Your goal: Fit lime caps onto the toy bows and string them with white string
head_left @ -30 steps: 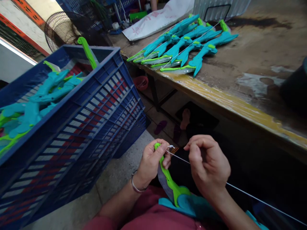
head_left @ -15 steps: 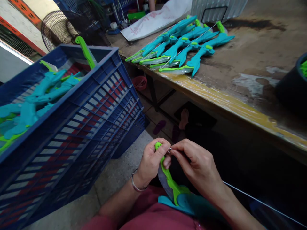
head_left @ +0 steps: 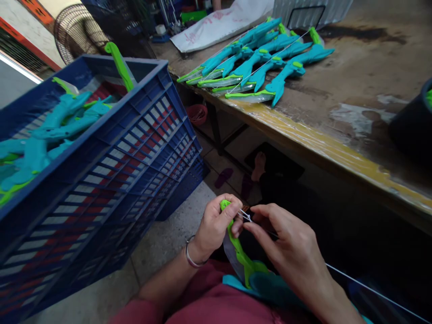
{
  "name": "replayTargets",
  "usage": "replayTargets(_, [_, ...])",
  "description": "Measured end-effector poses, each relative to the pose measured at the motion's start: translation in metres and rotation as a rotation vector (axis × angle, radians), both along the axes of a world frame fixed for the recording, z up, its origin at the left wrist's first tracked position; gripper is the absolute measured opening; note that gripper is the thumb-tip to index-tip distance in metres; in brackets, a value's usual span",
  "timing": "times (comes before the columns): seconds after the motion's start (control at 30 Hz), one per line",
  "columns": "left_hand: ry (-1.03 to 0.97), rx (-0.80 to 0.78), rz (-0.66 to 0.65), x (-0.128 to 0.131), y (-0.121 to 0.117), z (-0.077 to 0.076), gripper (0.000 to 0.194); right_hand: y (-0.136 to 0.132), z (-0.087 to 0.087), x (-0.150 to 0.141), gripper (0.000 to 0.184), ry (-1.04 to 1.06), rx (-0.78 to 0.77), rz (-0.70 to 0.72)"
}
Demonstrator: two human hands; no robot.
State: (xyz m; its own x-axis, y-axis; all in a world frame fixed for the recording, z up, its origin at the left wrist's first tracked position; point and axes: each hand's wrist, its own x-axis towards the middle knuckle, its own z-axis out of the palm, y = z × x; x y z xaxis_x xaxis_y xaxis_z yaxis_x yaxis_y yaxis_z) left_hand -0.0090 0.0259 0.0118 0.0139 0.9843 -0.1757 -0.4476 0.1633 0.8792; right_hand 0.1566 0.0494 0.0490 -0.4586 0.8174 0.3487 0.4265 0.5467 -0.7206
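Observation:
My left hand is closed around the tip of a green limb of a toy bow. The bow's teal body lies against my lap, partly hidden by my right forearm. From the left fingertips a doubled white string with a small knot reaches toward my right hand. The thumb and index finger of that hand stand slightly apart around the knot, while the string passes under its other fingers and comes out beyond the wrist to the lower right. How tightly those fingers grip is partly hidden.
On the left stands a blue crate with several teal and green bow parts. Several strung toy bows lie on the worn wooden table. A dark bucket is at the right; a fan stands behind the crate.
My right hand has drawn back a little to the right from the left fingertips. Its thumb and index finger have parted, and the knotted loop of string now shows between the hands.

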Motion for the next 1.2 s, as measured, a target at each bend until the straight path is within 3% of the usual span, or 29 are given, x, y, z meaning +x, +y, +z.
replayTargets(0.3, [-0.051, 0.013, -0.019, 0.001, -0.001, -0.005, 0.025, -0.003, -0.004, -0.004, 0.010, -0.021, 0.063, 0.017])
replayTargets(0.47, [-0.066, 0.012, -0.004, -0.001, -0.001, -0.006, 0.026, 0.004, -0.001, 0.003, 0.016, -0.131, 0.286, -0.113])
replayTargets(0.63, [-0.104, -0.117, -0.146, 0.000, 0.008, -0.010, 0.033, -0.001, -0.001, -0.002, 0.018, -0.126, 0.416, -0.156])
replayTargets(0.83, [-0.066, -0.255, 0.017, 0.018, 0.003, -0.027, 0.059, -0.014, -0.021, -0.030, 0.020, -0.086, 0.487, -0.090])
replayTargets(0.93, [-0.115, -0.159, 0.034, 0.016, 0.001, -0.035, 0.060, -0.020, -0.032, -0.034, 0.013, -0.092, 0.491, -0.051])
replayTargets(1.03, [-0.249, 0.080, -0.072, 0.003, 0.015, -0.035, 0.063, -0.030, -0.047, -0.035, 0.021, -0.104, 0.582, -0.072])
replayTargets(1.13, [-0.459, 0.221, -0.173, -0.015, 0.041, -0.025, 0.061, -0.037, -0.065, -0.036, 0.038, -0.195, 0.751, -0.130])
replayTargets(1.2, [-0.557, 0.248, -0.146, -0.029, 0.058, -0.015, 0.058, -0.036, -0.071, -0.036, 0.043, -0.297, 0.865, -0.157])
